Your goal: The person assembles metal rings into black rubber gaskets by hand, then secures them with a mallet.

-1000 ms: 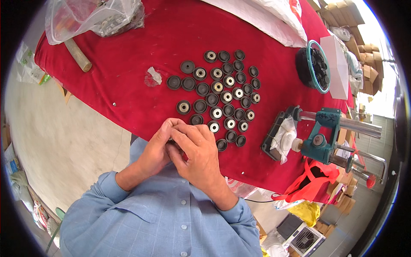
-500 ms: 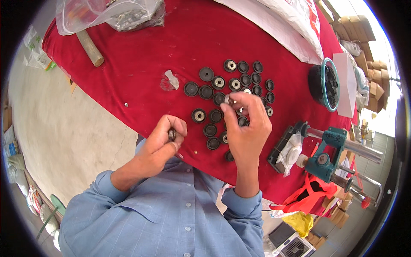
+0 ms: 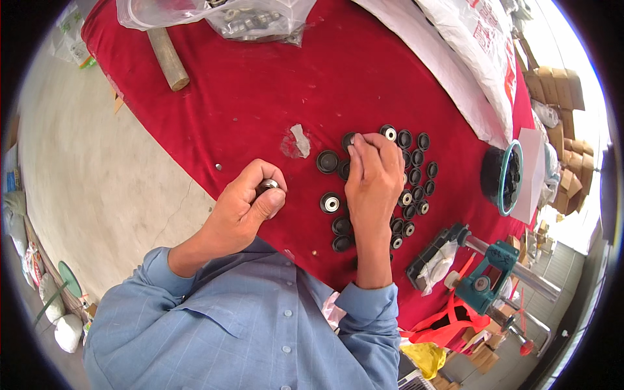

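Several small black round parts (image 3: 328, 162), some with silver centres, lie in rows on a red cloth (image 3: 273, 97). My right hand (image 3: 374, 179) reaches over them, its fingertips pressing on a black part (image 3: 349, 139) at the far left of the group. My left hand (image 3: 247, 208) hovers near the table's front edge, fingers curled around a small silvery metal piece (image 3: 267, 186). A part with a silver centre (image 3: 330, 203) lies between my two hands.
A scrap of clear plastic (image 3: 298, 142) lies left of the parts. A wooden handle (image 3: 168, 58) and a clear bag of metal pieces (image 3: 250, 16) sit at the back. A teal-rimmed bowl (image 3: 504, 179) of black parts and a teal press (image 3: 484, 283) stand on the right.
My hands have separated: the right one stretched forward over the rows to a black part, while the left stayed near the edge with the metal piece. The view shifted nearer to the table.
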Tool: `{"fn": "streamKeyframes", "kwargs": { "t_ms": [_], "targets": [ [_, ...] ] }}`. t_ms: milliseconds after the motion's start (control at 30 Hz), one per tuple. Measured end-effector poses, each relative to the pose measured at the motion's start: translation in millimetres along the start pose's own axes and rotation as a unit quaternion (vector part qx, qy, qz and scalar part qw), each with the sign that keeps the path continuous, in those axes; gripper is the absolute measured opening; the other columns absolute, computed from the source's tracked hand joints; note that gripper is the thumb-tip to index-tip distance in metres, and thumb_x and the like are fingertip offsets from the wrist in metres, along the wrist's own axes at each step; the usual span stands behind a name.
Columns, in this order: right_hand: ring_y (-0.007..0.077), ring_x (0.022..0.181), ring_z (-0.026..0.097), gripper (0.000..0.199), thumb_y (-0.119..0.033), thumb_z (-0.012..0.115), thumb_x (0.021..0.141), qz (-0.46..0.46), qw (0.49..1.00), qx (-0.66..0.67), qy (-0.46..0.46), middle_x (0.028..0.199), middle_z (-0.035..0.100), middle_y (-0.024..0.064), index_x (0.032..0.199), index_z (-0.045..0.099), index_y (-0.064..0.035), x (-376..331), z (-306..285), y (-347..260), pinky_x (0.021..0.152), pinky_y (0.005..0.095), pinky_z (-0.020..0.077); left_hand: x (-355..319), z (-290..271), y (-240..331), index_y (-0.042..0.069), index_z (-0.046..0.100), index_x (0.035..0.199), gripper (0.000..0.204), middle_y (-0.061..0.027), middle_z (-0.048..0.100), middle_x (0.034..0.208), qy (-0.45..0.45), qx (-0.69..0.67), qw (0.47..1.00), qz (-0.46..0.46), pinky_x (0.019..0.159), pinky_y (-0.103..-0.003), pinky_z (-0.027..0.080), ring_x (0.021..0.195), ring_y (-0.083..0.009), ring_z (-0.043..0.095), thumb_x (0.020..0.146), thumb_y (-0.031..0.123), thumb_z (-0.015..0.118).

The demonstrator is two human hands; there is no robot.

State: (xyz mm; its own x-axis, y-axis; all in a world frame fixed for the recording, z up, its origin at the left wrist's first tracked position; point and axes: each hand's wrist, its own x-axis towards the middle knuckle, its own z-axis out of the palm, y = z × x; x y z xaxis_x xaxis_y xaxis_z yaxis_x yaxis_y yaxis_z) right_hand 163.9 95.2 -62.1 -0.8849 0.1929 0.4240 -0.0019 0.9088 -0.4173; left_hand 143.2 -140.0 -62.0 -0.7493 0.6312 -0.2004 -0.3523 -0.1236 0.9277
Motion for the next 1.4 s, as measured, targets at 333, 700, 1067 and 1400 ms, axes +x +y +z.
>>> {"fn": "streamKeyframes", "kwargs": {
  "t_ms": [333, 700, 1067, 1400],
  "targets": [
    [0.0296, 0.110, 0.064, 0.039, 0.005, 0.070, 0.082, -0.020, 0.991, -0.118, -0.064, 0.125, 0.067, 0.0083, 0.119, 0.077, -0.0014, -11.5, -7.0, -9.9, 0.098, 0.0432, 0.0457, 4.1, -0.4, 3.2, 0.002, 0.054, 0.125, 0.022, -0.0034, 0.059, 0.088, 0.024, 0.000, 1.000, 0.002, 0.063, -0.023, 0.040, 0.070, -0.0064, 0.046, 0.118, 0.020, 0.044],
    [0.0271, 0.118, 0.061, 0.055, 0.008, 0.072, 0.074, 0.003, 0.990, -0.125, -0.063, 0.130, 0.067, 0.0027, 0.126, 0.076, -0.0066, -20.2, -13.2, -16.1, 0.098, 0.0425, 0.0426, 8.5, -14.0, 44.8, 0.001, 0.052, 0.123, 0.011, -0.0145, 0.074, 0.105, 0.091, 0.034, 0.988, 0.116, 0.074, -0.026, 0.055, 0.078, -0.0113, 0.065, 0.112, 0.002, 0.050],
    [0.0339, 0.121, 0.065, 0.039, 0.004, 0.068, 0.089, 0.032, 0.996, 0.012, 0.085, 0.132, 0.070, 0.0142, 0.127, 0.074, -0.0025, -35.0, -92.6, -38.4, 0.106, 0.0449, 0.0489, 133.9, -105.9, 196.8, 0.006, 0.077, 0.122, 0.025, -0.0096, 0.076, 0.108, 0.185, 0.622, 0.635, 0.420, 0.085, -0.029, 0.055, 0.099, -0.0196, 0.072, 0.098, 0.007, 0.073],
    [0.0270, 0.105, 0.072, 0.031, 0.010, 0.063, 0.095, 0.232, 0.953, 0.039, 0.193, 0.119, 0.073, 0.0159, 0.122, 0.075, 0.0003, -170.7, -170.0, -19.2, 0.094, 0.0376, 0.0584, 111.7, -231.9, 130.6, -0.008, 0.067, 0.121, 0.050, -0.0213, 0.073, 0.103, 0.509, 0.565, 0.587, 0.279, 0.097, -0.043, 0.055, 0.106, -0.0339, 0.072, 0.095, 0.034, 0.077]
  ]
}}
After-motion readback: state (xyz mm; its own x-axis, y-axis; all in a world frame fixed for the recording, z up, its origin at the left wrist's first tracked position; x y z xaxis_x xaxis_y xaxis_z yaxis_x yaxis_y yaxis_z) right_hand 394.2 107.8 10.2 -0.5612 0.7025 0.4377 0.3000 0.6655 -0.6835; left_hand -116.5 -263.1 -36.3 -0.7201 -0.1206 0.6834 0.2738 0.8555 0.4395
